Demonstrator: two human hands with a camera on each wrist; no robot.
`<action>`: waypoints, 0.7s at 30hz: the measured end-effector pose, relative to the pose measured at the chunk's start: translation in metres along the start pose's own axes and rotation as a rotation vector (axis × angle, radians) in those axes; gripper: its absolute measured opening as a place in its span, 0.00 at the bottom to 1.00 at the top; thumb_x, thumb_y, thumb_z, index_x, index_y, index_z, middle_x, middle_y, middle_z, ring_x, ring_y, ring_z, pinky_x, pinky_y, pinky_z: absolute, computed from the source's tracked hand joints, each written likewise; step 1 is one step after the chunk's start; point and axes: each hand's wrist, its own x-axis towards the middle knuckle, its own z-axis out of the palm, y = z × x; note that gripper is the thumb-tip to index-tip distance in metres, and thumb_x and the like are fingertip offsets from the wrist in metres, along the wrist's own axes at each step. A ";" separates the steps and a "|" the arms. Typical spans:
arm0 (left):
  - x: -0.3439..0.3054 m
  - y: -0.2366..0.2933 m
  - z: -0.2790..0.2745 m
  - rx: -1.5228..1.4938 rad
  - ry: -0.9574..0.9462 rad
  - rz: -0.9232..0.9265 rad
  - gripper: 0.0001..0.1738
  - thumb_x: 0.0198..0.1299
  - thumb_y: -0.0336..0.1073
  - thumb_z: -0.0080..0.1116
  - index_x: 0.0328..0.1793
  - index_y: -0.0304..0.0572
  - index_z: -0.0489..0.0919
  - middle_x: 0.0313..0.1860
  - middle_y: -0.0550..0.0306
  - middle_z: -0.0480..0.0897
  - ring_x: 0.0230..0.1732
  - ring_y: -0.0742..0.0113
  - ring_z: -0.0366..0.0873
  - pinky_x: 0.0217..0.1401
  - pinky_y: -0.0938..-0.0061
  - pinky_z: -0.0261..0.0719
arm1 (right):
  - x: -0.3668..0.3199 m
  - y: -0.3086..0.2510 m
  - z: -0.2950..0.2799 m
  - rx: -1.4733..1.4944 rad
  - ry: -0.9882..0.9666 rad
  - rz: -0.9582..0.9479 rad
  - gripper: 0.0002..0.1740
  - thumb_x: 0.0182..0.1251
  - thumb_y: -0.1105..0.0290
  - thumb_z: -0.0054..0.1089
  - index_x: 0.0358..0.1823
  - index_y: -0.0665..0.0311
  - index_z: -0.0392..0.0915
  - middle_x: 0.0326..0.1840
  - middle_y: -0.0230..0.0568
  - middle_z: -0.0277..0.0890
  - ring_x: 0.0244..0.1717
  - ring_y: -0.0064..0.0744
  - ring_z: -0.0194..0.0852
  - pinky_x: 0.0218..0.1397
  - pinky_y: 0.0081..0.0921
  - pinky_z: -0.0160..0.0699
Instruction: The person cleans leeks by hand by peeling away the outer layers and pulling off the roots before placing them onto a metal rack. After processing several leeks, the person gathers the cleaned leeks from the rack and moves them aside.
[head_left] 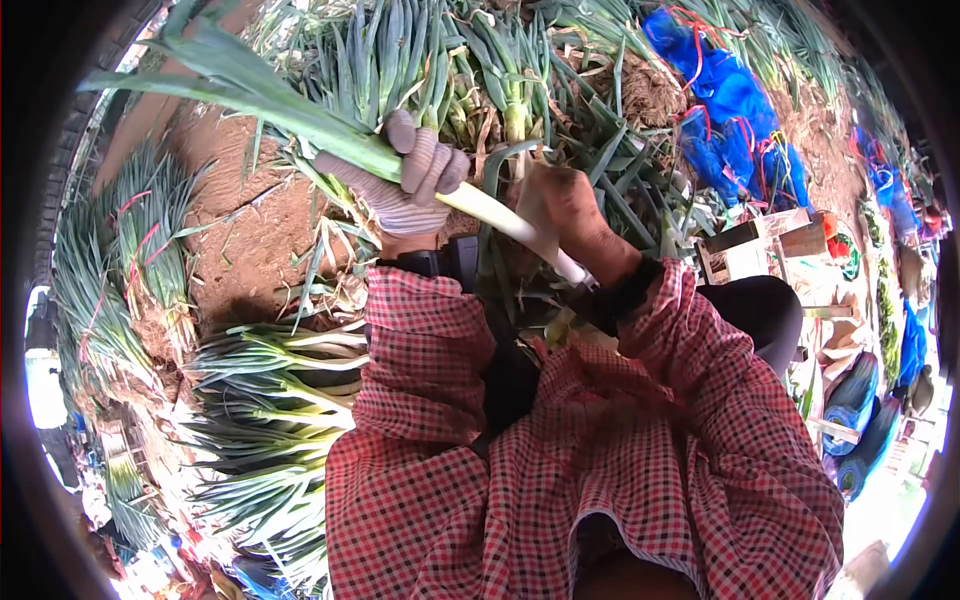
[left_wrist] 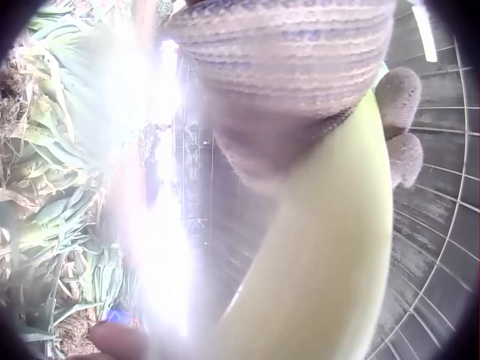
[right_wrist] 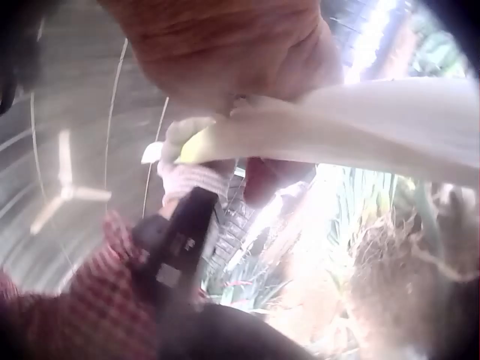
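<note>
A long leek runs slantwise before the person's chest, its green leaves at the upper left and its white end at the lower right. The left hand, in a striped knit glove, grips it where green turns pale. In the left wrist view the gloved hand wraps the pale yellow-green stalk. The bare right hand is at the white part, somewhat blurred. Seen from the right wrist, the bare fingers curl round a pale, thin outer layer of the leek, with the gloved hand behind.
Several leeks lie on the ground at the left, beside tied bundles. More leeks stand in front. Blue sacking with red ties lies at the upper right, near a small wooden stool.
</note>
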 end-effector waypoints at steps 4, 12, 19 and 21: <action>-0.002 0.013 -0.009 0.068 -0.087 0.018 0.40 0.40 0.76 0.57 0.38 0.45 0.73 0.14 0.70 0.70 0.12 0.82 0.62 0.26 0.82 0.61 | -0.011 -0.006 -0.022 0.915 0.000 0.241 0.23 0.73 0.51 0.39 0.37 0.66 0.71 0.30 0.47 0.76 0.36 0.45 0.78 0.47 0.42 0.76; -0.015 0.039 -0.011 0.040 0.008 0.149 0.40 0.33 0.73 0.63 0.34 0.43 0.74 0.12 0.70 0.68 0.11 0.79 0.64 0.28 0.79 0.68 | -0.015 0.043 -0.132 0.843 0.183 0.161 0.20 0.73 0.51 0.41 0.35 0.61 0.71 0.19 0.26 0.57 0.17 0.19 0.50 0.22 0.21 0.53; -0.019 0.047 -0.013 0.193 0.483 0.308 0.46 0.30 0.86 0.46 0.24 0.46 0.72 0.08 0.72 0.60 0.07 0.79 0.57 0.17 0.80 0.60 | -0.034 0.039 -0.142 -0.498 0.044 -0.591 0.34 0.60 0.46 0.59 0.59 0.63 0.68 0.46 0.42 0.74 0.46 0.33 0.71 0.48 0.28 0.67; -0.016 0.043 -0.006 0.283 0.616 0.324 0.45 0.34 0.87 0.44 0.24 0.47 0.71 0.08 0.71 0.60 0.07 0.79 0.56 0.17 0.81 0.59 | -0.036 0.018 -0.129 -0.989 -0.117 -0.624 0.49 0.38 0.46 0.73 0.64 0.58 0.67 0.62 0.45 0.66 0.61 0.47 0.63 0.65 0.42 0.52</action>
